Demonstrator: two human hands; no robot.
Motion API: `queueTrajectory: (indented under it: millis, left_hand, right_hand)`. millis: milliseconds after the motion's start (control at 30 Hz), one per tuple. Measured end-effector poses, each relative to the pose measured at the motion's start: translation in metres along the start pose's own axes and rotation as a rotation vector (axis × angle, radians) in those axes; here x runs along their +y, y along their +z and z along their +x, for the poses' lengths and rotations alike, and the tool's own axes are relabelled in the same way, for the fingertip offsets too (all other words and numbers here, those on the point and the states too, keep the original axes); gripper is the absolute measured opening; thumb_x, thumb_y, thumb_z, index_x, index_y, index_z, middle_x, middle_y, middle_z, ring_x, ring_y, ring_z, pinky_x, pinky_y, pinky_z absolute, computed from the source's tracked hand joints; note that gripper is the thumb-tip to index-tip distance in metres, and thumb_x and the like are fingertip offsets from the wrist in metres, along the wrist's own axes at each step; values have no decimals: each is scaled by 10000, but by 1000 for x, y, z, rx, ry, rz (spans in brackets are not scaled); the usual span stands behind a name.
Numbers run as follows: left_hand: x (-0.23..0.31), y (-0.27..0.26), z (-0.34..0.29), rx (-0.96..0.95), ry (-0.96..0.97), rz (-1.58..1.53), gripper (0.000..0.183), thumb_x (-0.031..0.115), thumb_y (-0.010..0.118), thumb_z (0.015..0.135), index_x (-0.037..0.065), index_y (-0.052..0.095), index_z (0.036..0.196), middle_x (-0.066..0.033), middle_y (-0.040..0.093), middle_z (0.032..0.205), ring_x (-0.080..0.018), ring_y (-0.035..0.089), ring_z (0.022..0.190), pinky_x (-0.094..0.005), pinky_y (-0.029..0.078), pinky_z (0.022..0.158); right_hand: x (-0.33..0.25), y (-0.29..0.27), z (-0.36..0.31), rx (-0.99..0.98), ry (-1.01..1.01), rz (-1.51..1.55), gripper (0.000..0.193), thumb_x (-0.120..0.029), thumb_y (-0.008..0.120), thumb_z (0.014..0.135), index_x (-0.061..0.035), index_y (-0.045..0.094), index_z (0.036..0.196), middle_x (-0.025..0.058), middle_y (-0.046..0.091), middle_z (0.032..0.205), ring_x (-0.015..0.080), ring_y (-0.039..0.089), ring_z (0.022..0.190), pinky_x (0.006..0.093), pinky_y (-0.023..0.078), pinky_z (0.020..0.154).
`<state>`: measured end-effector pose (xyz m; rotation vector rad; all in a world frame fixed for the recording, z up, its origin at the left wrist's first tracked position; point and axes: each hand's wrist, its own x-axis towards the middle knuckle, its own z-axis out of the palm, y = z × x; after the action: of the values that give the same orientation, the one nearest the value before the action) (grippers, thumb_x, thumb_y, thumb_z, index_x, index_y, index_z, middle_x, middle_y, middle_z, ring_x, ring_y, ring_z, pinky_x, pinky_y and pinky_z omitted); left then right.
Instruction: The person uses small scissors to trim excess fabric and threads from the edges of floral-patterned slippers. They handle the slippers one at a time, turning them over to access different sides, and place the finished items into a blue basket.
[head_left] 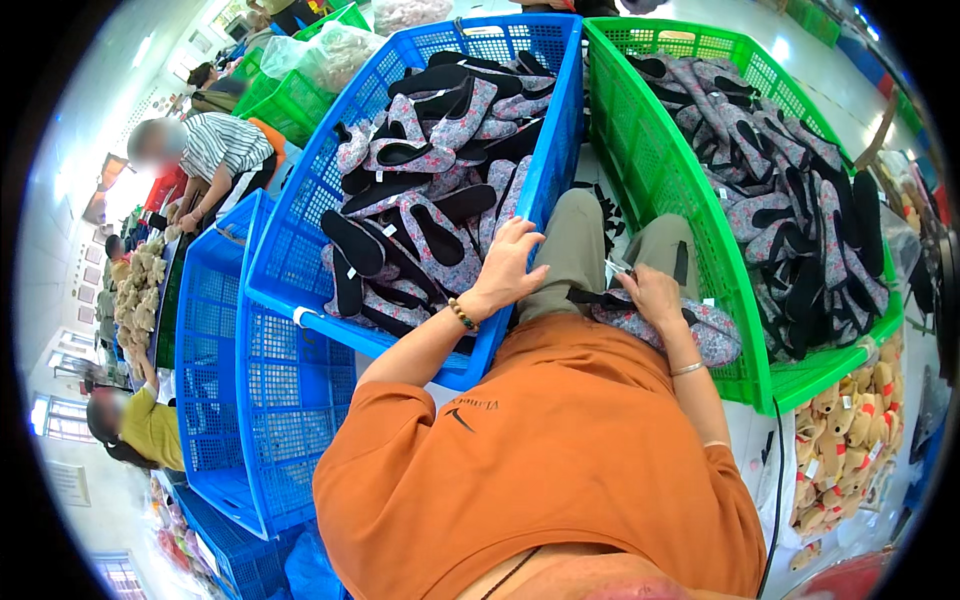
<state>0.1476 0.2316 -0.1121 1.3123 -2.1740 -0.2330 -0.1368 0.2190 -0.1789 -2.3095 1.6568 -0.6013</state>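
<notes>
My left hand is at the near right rim of the blue basket, thumb apart from the fingers and nothing seen in it. Grey floral slippers with black soles and linings fill that basket, some with small white tags. Over my lap, my right hand is closed, with a small pale, thin thing sticking out by its fingertips; its kind is unclear. Under that hand and wrist a floral slipper lies across my lap, partly hidden by the forearm.
On my right stands a green basket of similar slippers. Blue baskets stand at my left. Tan plush items lie behind the green basket. A black cord hangs near my right side. People work at a table to the left.
</notes>
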Motion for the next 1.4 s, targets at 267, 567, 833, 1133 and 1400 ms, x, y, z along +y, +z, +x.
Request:
queueTrajectory:
  millis: [267,567,833,1133,1400]
  left_hand:
    - [8,5,-1,-239,101,364,316,235,709,699,40,615,930,-116,565,991,-425,308,1283,-506,397,882]
    - [7,5,-1,-229,114,415,270,226,729,671,44,617,836,-114,565,914,-424,335,1255,-494,420,839]
    - [11,7,-1,-269,95,457,259,224,715,681,37,617,831,-119,567,907,-432,325,1261,-498,419,832]
    - [12,6,-1,-242,131,447,254,231,713,682,36,614,811,-125,568,895,-443,333,1253,-491,420,803]
    - [11,7,-2,-202,133,393,186,181,669,678,30,626,778,-152,586,883,-441,343,1260,-527,404,806]
  right_hand:
    - [-3,-3,-2,0,-9,-16,439,-432,579,852,-17,564,712,199,617,736,397,602,706,486,462,608]
    - [-4,-3,-1,-5,3,6,448,-445,584,841,-17,567,708,197,618,738,390,607,709,485,465,616]
    - [-1,-3,-2,-14,0,14,460,-457,582,841,-17,573,708,195,620,736,392,608,702,485,466,612]
    - [-1,-5,-2,-26,4,16,446,-439,575,849,-12,587,722,206,619,741,401,601,715,483,460,621]
    - [-2,-5,-3,-7,4,18,442,-439,590,840,-17,590,706,195,627,737,389,615,702,481,474,621]
